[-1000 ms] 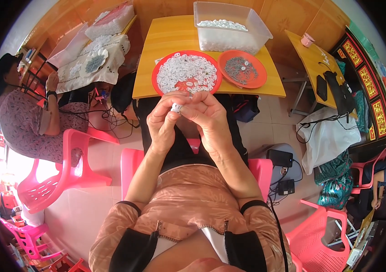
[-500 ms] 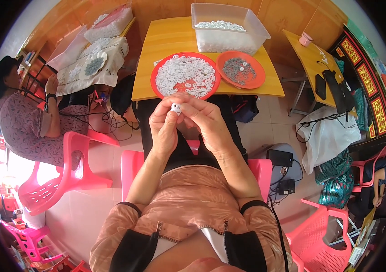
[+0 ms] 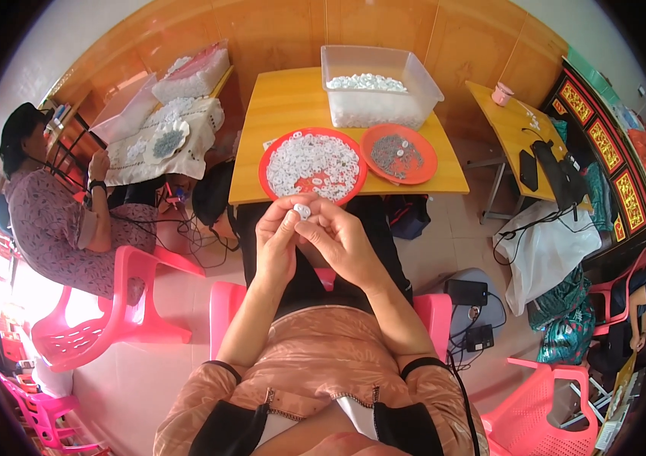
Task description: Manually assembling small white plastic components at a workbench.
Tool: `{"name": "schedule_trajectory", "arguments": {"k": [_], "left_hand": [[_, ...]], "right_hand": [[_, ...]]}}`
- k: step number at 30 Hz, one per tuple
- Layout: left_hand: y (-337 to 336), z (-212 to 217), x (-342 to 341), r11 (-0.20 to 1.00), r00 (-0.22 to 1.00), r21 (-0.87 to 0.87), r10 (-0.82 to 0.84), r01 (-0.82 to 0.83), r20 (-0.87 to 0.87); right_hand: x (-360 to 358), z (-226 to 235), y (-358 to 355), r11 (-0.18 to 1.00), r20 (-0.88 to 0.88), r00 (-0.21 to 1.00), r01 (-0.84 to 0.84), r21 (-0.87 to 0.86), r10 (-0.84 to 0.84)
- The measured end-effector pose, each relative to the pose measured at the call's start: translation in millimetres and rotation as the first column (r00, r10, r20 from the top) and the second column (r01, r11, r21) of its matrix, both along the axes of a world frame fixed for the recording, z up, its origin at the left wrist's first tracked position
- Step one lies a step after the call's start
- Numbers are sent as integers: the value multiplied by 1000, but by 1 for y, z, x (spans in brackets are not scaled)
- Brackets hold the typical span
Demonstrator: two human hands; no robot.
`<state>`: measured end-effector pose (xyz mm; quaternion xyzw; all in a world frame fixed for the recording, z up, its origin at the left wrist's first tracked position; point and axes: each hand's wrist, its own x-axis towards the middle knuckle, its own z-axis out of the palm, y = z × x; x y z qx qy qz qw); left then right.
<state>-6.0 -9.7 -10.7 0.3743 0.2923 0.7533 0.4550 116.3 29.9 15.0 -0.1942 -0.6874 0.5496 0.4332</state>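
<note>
A small white plastic piece with holes is pinched at the fingertips of both my hands, just before the table's near edge. My left hand has its thumb against the piece's near side. My right hand closes in from the other side, thumb and fingers meeting at it; whether a small metal part is also between them is hidden. Right beyond my hands stands a red round tray heaped with similar white pieces. Beside it lies an orange plate with small grey metal parts and a few white pieces.
A clear plastic bin of white pieces stands at the back of the yellow table. To the left a person sits on a pink chair at a cloth-covered table. Cables and black devices lie to my right.
The view has tilted up, so the table and my hands sit lower in the picture. The white piece is turned a little between my fingers; both hands still hold it.
</note>
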Motion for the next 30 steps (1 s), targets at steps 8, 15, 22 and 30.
{"name": "schedule_trajectory", "arguments": {"k": [8,15,22,30], "left_hand": [[6,-4,1,996,980,42,-91,84,180],[-1,1,-2,982,983,-28,-185,185,-9],[2,3,-11,1000,912,-1,-21,22,-410],[11,-10,-17,999,976,-50,-11,0,-218]], "right_hand": [[-8,-5,4,761,64,928,261,593,-368],[-2,-1,2,995,-16,995,98,-35,-98],[1,-3,4,811,-185,983,-120,-572,14],[0,10,4,953,-96,994,-75,-294,49]]}}
